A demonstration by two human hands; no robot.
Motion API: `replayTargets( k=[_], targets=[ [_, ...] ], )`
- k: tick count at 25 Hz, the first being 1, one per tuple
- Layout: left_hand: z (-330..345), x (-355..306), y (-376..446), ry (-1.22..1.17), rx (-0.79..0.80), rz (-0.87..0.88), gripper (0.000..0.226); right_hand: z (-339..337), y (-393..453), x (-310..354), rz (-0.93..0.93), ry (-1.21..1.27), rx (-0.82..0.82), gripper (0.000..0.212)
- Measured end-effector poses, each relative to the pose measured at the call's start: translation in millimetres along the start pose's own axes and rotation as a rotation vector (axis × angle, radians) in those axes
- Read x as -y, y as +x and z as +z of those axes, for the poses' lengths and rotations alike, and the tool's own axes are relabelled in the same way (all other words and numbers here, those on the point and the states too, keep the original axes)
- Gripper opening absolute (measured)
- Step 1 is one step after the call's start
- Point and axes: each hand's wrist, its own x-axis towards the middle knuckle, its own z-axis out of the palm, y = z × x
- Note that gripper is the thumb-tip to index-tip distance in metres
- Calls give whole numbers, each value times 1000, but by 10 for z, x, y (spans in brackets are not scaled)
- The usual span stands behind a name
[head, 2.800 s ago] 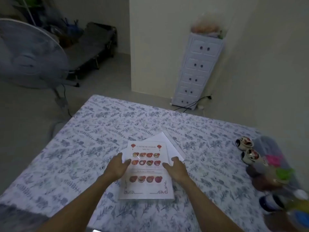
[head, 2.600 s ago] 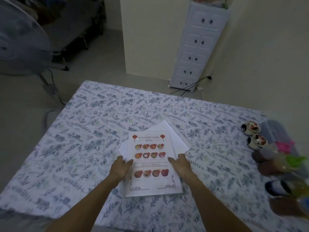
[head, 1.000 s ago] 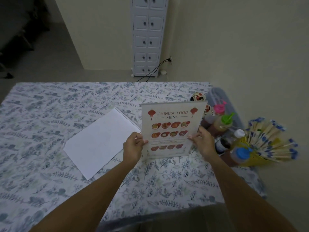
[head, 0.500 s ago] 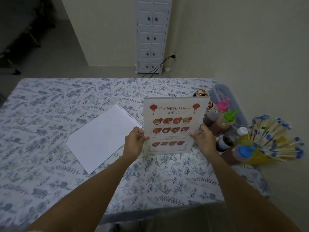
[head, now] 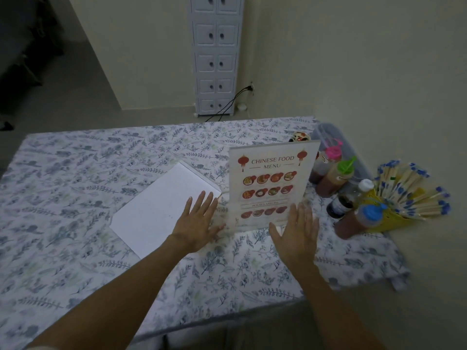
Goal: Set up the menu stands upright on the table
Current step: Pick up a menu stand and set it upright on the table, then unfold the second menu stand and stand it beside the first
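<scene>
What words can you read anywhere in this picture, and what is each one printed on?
"CHINESE FOOD MENU": heading at the top of the upright menu stand, between two red lanterns.
"HOUSE'S SPECIAL", probably: the small line lower on the same menu, too blurred to be sure.
Labels on the sauce bottles: too small and dark to read.
White sheet lying flat on the table: shows no text.

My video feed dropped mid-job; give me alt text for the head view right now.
A Chinese food menu stand stands upright on the floral tablecloth, with the open left hand and right hand flanking it. A second stand lies flat to its left; sauce bottles sit right.
</scene>
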Motion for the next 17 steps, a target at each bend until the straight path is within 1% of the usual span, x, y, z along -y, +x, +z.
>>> replayTargets(
  k=[2, 4, 6, 8, 10, 13, 14, 17],
  targets=[
    [29, 211, -80, 33, 27, 58, 104, 89, -184, 181, -35, 18, -72, 78],
    [48, 483, -187, 45, 43, 92, 110, 215, -356, 432, -53, 30, -123, 73],
    [61, 793, -286, 37, 43, 119, 109, 338, -514, 763, -45, 35, -147, 71],
    [109, 1155, -385, 34, 49, 127, 106, 489, -658, 1153, -32, 43, -137, 70],
    [177, 1566, -473, 27, 53, 122, 108, 665, -773, 1593, -28, 69, -85, 70],
    [248, 2086, -575, 11, 104, 101, 113, 911, -887, 2143, -10, 156, 72, 72],
    [278, 2254, -578, -4, 121, 80, 110, 998, -901, 2297, 9, 180, 107, 71],
    [322, 2613, -526, -76, 180, -15, 87, 1211, -892, 2616, 112, 251, 176, 71]
  ],
)
